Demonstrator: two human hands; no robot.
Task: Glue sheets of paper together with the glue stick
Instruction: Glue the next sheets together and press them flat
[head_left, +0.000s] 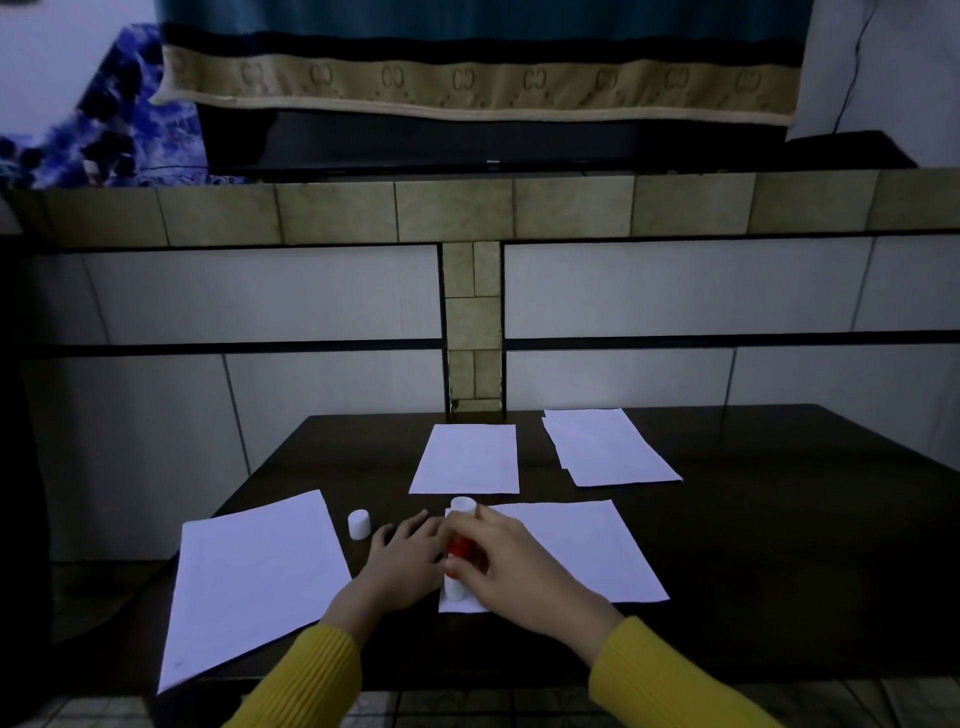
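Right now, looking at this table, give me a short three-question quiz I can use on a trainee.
1. True or false: the white cap is on the glue stick.
2. Which hand grips the glue stick? A) the left hand B) the right hand C) neither
3. Fill in: the left hand lies flat beside the near right sheet, and the ___ stands on the table to the left of that hand.

Key
1. False: the cap stands apart on the table.
2. B.
3. Cap.
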